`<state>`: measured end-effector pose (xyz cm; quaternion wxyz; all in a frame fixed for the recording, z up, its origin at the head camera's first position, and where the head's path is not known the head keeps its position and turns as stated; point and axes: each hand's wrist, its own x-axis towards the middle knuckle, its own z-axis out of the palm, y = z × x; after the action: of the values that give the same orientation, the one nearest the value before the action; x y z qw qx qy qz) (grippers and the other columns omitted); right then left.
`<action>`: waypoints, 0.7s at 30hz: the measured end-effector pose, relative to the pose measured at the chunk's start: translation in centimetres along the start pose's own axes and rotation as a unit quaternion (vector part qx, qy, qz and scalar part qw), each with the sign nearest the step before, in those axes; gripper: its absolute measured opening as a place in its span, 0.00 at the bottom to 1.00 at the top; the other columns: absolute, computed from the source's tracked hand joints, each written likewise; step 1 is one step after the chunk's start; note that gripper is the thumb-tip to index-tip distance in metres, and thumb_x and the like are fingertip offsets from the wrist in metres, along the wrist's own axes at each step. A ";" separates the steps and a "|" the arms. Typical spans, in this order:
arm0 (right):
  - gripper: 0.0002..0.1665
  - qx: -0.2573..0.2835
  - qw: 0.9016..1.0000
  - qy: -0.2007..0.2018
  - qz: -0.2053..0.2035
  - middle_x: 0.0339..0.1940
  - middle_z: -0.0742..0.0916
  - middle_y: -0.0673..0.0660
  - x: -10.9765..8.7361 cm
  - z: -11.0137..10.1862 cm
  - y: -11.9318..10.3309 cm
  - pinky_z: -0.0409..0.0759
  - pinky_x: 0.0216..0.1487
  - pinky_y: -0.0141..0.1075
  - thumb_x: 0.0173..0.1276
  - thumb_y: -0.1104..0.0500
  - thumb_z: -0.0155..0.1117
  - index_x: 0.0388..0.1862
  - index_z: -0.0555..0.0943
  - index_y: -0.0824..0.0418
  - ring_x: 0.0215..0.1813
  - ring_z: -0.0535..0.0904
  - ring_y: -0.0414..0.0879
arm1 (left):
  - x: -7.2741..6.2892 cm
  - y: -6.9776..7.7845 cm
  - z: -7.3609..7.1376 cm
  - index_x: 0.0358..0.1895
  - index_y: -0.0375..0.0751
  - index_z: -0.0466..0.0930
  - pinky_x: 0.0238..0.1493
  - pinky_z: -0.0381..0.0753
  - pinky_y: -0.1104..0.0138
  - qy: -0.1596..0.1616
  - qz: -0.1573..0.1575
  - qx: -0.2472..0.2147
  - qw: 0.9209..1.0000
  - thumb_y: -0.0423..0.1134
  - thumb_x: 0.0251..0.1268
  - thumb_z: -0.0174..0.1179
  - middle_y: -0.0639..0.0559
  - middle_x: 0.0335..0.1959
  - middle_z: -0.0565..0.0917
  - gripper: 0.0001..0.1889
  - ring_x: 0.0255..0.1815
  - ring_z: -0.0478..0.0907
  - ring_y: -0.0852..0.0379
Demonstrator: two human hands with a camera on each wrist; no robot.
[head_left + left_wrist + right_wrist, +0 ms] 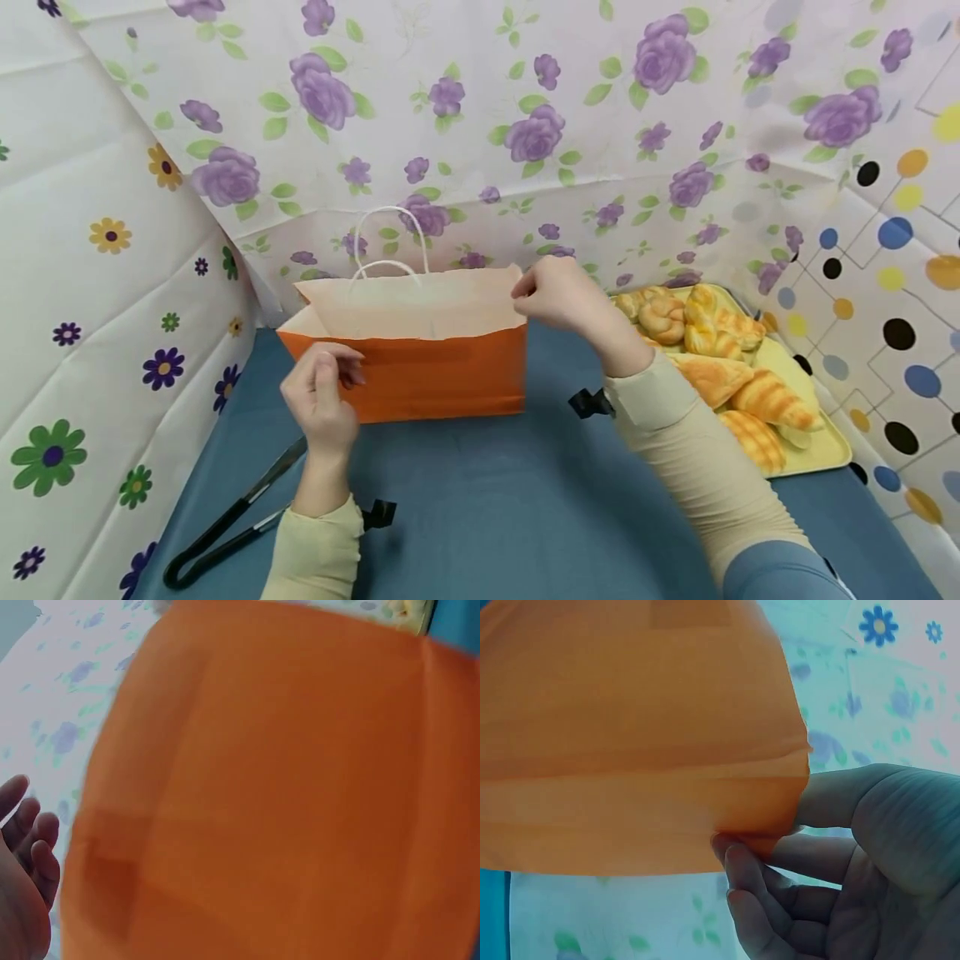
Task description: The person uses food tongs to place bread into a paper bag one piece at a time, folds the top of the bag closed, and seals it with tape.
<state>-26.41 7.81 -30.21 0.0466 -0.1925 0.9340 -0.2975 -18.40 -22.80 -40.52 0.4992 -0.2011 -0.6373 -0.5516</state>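
Observation:
An orange paper bag (pixel 442 375) stands on the blue table with its mouth spread and its pale inside showing. Two white cord handles (pixel 389 208) rise at its back left. My right hand (pixel 566 300) pinches the bag's right rim. In the right wrist view, the thumb of the right hand (pixel 832 877) and its fingers lie on either side of the paper edge. My left hand (pixel 326 396) is at the bag's front left corner, fingers loosely bent. The left wrist view has the left hand (pixel 22 877) beside the orange wall, with background between them.
Black-handled tongs (pixel 213 529) lie at the left, partly behind my left forearm. On the right, a yellow tray (pixel 828 442) holds several breads (pixel 776 400), partly covered by my right arm. A flowered cloth (pixel 480 150) hangs close behind the bag.

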 end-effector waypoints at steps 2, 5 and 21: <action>0.14 0.000 1.000 0.004 0.010 0.36 0.92 0.56 -0.3 -0.7 1.1 0.73 0.34 0.40 0.73 0.60 0.64 0.46 0.95 0.60 0.26 0.77 0.47 | 1.1 0.4 -0.1 0.27 0.20 0.81 0.26 0.73 0.74 0.015 0.010 0.006 1.000 0.38 0.81 0.47 0.34 0.19 0.75 0.26 0.17 0.70 0.55; 0.17 0.002 1.000 0.000 0.027 0.44 0.93 0.59 -0.7 -1.6 2.5 0.73 0.33 0.40 0.74 0.60 0.63 0.52 0.93 0.62 0.25 0.76 0.48 | 2.6 1.0 -0.1 0.30 0.19 0.82 0.28 0.73 0.74 0.024 0.014 0.020 0.999 0.36 0.78 0.49 0.33 0.21 0.74 0.23 0.19 0.70 0.57; 0.18 0.033 0.997 -0.007 0.070 0.51 0.91 0.63 -2.3 -3.9 5.9 0.71 0.33 0.41 0.74 0.58 0.64 0.55 0.92 0.64 0.28 0.73 0.48 | 4.0 0.3 0.9 0.45 0.30 0.88 0.37 0.73 0.74 -0.069 -0.032 0.145 0.987 0.35 0.77 0.61 0.36 0.42 0.81 0.10 0.41 0.74 0.60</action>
<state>-27.00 15.23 -30.41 0.0808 -0.1271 0.9344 -0.3229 -20.25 -23.09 -36.86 0.4594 -0.1438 -0.7496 -0.4543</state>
